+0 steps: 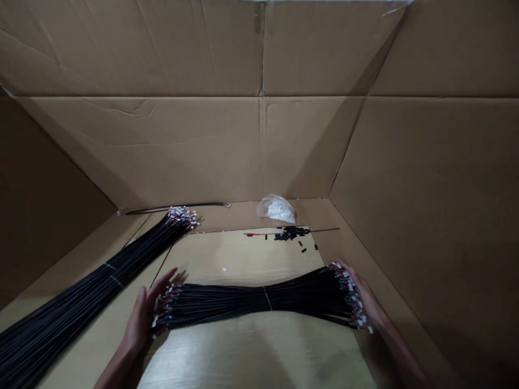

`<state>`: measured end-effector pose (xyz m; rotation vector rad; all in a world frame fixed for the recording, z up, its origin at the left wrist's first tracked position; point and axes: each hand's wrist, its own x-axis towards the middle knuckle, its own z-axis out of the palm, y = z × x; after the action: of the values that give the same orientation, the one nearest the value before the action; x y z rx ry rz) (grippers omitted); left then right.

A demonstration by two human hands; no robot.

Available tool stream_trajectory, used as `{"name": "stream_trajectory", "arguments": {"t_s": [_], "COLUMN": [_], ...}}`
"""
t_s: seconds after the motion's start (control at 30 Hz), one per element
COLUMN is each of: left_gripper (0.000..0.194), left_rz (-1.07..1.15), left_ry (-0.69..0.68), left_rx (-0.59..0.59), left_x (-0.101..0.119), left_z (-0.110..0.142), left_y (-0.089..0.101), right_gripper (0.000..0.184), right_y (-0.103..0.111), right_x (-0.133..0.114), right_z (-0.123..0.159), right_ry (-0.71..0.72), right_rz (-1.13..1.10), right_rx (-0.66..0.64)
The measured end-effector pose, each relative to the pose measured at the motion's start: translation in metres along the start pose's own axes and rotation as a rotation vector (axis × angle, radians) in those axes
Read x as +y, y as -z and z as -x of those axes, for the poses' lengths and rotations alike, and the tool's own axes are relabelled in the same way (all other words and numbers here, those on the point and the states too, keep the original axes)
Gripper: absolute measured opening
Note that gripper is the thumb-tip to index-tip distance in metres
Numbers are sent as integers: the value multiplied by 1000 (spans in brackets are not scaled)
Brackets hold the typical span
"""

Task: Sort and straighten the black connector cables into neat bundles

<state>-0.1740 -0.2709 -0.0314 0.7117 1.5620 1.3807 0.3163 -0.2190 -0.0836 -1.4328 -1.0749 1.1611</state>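
A short bundle of black wires [259,300], tied round its middle and tipped with small white and red connectors at both ends, lies across the wooden table. My left hand [141,316] is flat and open against its left end. At the right end my right hand [367,302] presses open against the connectors. Both palms face inward, with the bundle between them.
A long, thick bundle of black wires [93,292] runs diagonally at the left. A clear bag of small white parts [278,209] and a scatter of small black pieces [290,233] lie at the back. Tall cardboard walls [425,189] enclose the table [251,356] on three sides.
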Motion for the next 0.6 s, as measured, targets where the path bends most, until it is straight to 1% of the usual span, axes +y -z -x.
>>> {"name": "stream_trajectory", "arguments": {"t_s": [0.13, 0.23, 0.33, 0.43, 0.5, 0.53, 0.6], "left_gripper": [80, 82, 79, 77, 79, 80, 81], "left_rz": [29, 46, 37, 19, 18, 23, 44], "left_ry": [39, 50, 27, 5, 19, 26, 6], "left_rx": [-64, -49, -32, -48, -68, -79, -84], "left_x": [-6, -7, -5, -2, -1, 0, 0], "left_z": [-3, -2, 0, 0, -2, -3, -6], "left_y": [-3, -5, -7, -5, -2, -1, 3], "right_gripper": [61, 60, 60, 60, 60, 60, 64], "right_y": [-9, -15, -17, -13, -7, -4, 2], "right_x": [-3, -8, -12, -9, -3, 1, 13], "right_z": [2, 5, 5, 3, 4, 5, 9], "right_ry": [-9, 14, 48, 50, 35, 30, 46], "right_rz": [-9, 21, 68, 25, -40, -74, -130], "right_rx": [16, 64, 63, 20, 20, 39, 128]}}
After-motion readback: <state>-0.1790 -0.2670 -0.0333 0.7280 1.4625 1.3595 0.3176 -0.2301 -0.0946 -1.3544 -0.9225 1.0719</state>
